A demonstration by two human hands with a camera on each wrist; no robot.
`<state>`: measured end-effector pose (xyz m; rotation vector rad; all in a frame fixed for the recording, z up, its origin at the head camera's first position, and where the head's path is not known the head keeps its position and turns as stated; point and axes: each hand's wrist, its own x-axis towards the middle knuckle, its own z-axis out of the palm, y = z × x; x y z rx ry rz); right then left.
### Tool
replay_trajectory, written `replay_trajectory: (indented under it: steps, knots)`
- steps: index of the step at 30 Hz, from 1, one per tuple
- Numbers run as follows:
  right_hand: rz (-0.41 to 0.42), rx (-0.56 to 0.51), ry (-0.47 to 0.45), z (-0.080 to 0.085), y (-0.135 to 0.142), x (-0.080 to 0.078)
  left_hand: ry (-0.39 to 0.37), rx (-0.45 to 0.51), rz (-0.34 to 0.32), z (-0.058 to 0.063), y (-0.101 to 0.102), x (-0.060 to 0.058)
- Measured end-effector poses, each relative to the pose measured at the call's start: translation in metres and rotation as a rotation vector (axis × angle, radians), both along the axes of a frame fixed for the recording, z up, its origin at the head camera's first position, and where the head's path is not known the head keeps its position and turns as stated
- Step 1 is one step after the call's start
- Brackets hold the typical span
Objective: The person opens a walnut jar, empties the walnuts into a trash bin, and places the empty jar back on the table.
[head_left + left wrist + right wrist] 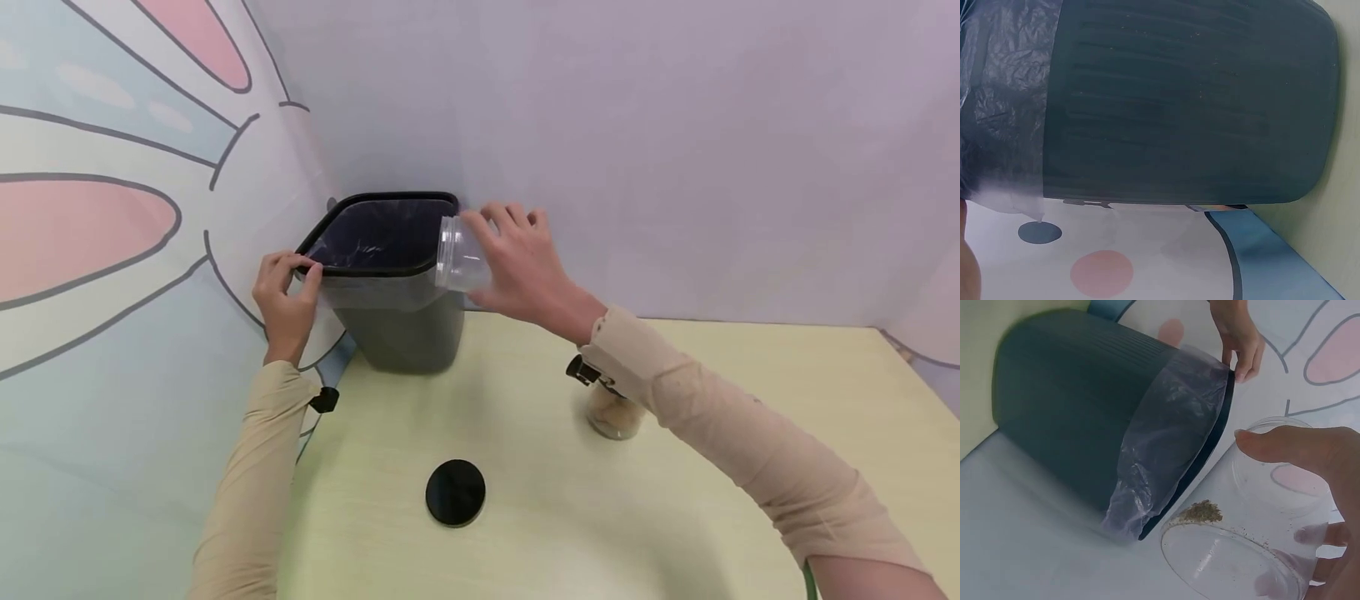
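A dark grey trash bin point(401, 329), lined with a clear plastic bag point(1163, 434), stands at the table's back left. My left hand point(287, 296) pinches the bin's black rim at its near left corner. In my right hand point(525, 262) is a clear jar point(459, 265), tipped on its side at the bin's right edge, mouth toward the bin. Brown crumbs point(1202, 511) lie inside the jar near its base in the right wrist view. The bin's side fills most of the left wrist view, with only a sliver of the left hand point(967, 265) showing.
A round black lid point(456, 493) lies flat on the pale yellow table point(540, 492). Another clear container point(615, 417) with light brown contents stands below the right forearm, partly covered by it. Behind the bin hangs a pale wall cloth point(637, 150); a cartoon-printed one is at left.
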<state>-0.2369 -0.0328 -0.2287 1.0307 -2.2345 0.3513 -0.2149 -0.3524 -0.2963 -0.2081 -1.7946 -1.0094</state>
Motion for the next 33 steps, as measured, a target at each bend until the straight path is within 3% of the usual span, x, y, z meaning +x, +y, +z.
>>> replay_trajectory:
  steps: [14, 33]
  knots:
    - [-0.02, -0.012, -0.068, -0.014, 0.018, 0.014, -0.03, 0.072, -0.007, 0.001, -0.003, -0.007]
    - [-0.003, -0.079, -0.066, -0.032, 0.034, 0.025, -0.016, 0.103, 0.001, 0.002, -0.005, -0.01]
